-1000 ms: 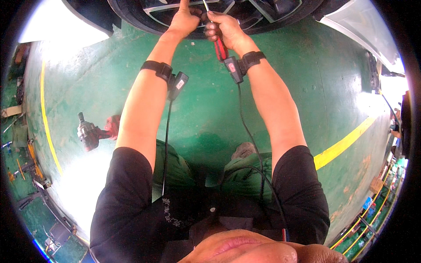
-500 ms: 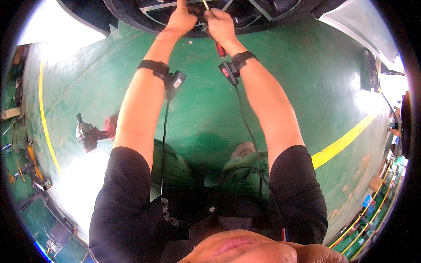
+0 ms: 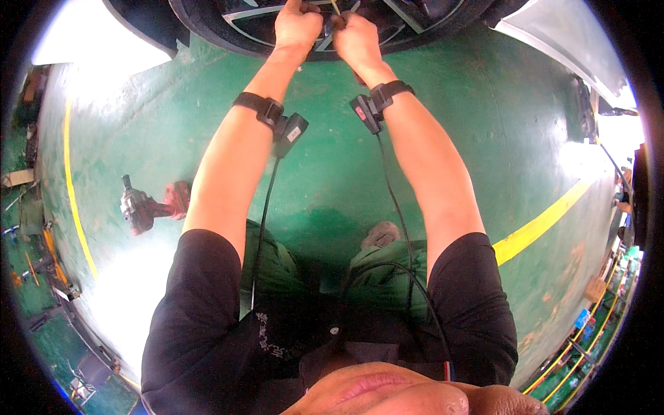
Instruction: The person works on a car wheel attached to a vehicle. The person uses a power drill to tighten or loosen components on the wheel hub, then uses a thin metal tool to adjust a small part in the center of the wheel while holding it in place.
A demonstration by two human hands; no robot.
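I have both hands up at a large, round, black-tyred wheel with silver-edged dark spokes [image 3: 422, 31]. My right hand [image 3: 356, 36] is closed, its fingers curled around a slim, light-coloured, rod-shaped tool [image 3: 335, 7] that sticks out of my fist in front of the wheel's spokes; my hand hides most of the rest of it. My left hand [image 3: 299, 29] is just beside the right one, over the wheel's near edge, with some fingers bent and its top cut off from view; I cannot tell whether it grips anything. A black strap with a small black box sits on each forearm, and from each box a thin black cable trails away from the wheel toward my black short-sleeved shirt [image 3: 200, 297].

On the glossy green floor [image 3: 318, 138], left of the wheel and nearer to me, lies a red and dark grey power wrench [image 3: 144, 211]. A curved white panel [image 3: 104, 34] flanks the wheel on its left, and a pale, silvery panel [image 3: 560, 41] on its right. Well out from the wheel, a painted yellow stripe runs along either side.
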